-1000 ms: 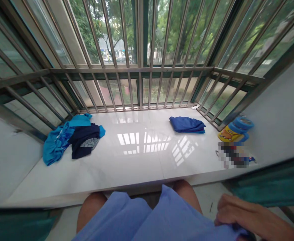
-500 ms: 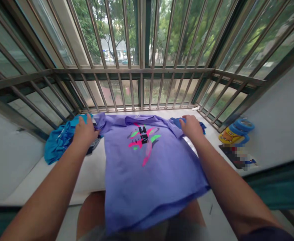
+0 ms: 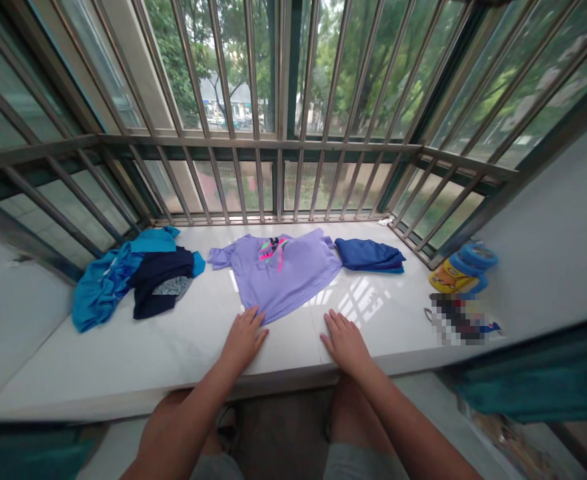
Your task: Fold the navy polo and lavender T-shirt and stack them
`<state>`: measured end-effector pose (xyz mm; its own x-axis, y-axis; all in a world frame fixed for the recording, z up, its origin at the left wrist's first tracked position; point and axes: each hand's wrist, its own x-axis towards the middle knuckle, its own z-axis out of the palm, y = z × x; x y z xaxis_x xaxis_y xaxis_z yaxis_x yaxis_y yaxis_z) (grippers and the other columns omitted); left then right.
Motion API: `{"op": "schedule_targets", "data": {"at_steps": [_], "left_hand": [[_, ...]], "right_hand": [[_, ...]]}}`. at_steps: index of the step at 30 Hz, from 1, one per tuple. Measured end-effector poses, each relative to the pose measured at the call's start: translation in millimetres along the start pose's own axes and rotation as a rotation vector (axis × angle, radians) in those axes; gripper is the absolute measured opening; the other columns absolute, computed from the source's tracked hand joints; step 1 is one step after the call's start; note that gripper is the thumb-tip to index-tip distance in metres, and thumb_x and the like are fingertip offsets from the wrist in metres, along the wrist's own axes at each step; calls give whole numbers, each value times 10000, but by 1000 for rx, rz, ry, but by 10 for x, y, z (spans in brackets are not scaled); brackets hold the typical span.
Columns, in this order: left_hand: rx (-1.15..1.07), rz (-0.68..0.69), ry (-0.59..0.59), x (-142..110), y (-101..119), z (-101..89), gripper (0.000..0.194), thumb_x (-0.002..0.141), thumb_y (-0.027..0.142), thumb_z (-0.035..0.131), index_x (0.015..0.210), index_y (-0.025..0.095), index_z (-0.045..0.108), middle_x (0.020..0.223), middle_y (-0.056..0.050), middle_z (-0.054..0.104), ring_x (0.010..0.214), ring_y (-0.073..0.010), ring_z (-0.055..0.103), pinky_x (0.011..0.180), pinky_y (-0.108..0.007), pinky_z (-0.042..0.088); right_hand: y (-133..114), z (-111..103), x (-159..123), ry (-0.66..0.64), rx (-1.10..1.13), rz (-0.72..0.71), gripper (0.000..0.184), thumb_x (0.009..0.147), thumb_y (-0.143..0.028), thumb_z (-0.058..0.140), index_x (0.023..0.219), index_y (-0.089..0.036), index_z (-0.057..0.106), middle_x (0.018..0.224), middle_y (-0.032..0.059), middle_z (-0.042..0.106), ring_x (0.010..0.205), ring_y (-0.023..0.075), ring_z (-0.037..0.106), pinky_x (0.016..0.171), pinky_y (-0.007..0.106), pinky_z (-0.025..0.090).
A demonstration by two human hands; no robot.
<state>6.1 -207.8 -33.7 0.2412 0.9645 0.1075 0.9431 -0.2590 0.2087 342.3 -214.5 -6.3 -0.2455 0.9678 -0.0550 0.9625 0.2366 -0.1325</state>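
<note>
So the purple shirt (image 3: 286,277) is lying in the middle of the white sill (image 3: 198,353), kinda lopsided, narrowing toward the near edge. Its pink, green and black print faces up, close to the window side.

Left hand (image 3: 243,340) is palm down at the shirt's near corner, fingers pretty much side by side, thumb sticking out. Those fingertips look like they're on the fabric, but I can't really tell if they're pressing on it. Right hand (image 3: 346,340) rests on bare sill just beside the shirt, fingers close together, thumb out to the side, nothing in it.

Folded blue cloth (image 3: 369,256) is right up against the shirt's right end. Over on the left there's a loose heap, bright blue cloth (image 3: 101,287) bunched up with a navy one (image 3: 158,283) touching it. Yellow and blue bottle (image 3: 459,268) stands by the right wall. Metal bars (image 3: 253,143) run along the window behind everything.
</note>
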Motion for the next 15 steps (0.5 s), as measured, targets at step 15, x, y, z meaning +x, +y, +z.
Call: {"op": "schedule_targets", "data": {"at_steps": [15], "left_hand": [[-116, 2, -69, -1370, -583, -239, 294, 963, 278, 598, 1186, 365, 767, 1269, -9, 811, 1228, -252, 732, 1142, -412, 557]], "right_hand": [[153, -41, -166, 21, -180, -235, 278, 1037, -133, 546, 1213, -232, 737, 1201, 108, 772, 1130, 288, 690, 1010, 416, 480]]}}
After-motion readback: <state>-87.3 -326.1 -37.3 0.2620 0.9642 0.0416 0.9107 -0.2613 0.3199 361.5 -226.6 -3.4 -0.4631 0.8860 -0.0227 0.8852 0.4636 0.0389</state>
